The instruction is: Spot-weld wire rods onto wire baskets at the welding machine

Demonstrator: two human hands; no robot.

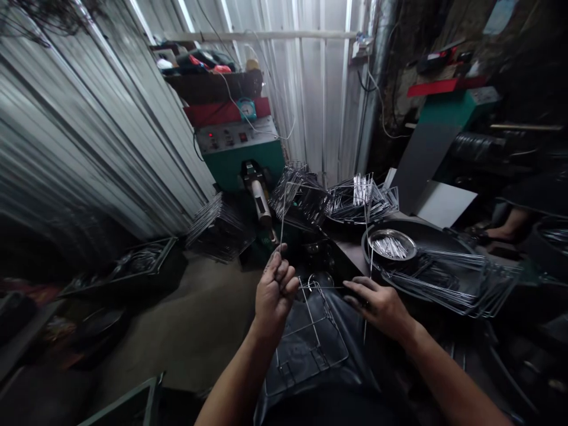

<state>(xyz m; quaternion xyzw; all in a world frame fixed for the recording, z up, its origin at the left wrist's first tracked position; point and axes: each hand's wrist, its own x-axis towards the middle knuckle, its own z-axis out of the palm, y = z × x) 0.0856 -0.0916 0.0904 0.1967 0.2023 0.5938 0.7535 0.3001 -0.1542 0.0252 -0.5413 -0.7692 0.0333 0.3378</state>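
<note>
A thin wire frame stands upright in front of me, its top reaching up before the wire stacks. My left hand is closed on its left side, fingers curled. My right hand pinches a thin straight wire that runs across from my left hand; the frame's right side passes beside these fingers. Below both hands, a bent wire rack lies on the dark apron over my lap. Whether the cross wire is joined to the frame cannot be made out.
Ahead is a green machine with a pale cylinder. Stacked wire frames stand left of it. At right, a round black tray bears a bowl of short rods and more frames. A person's foot shows farther right.
</note>
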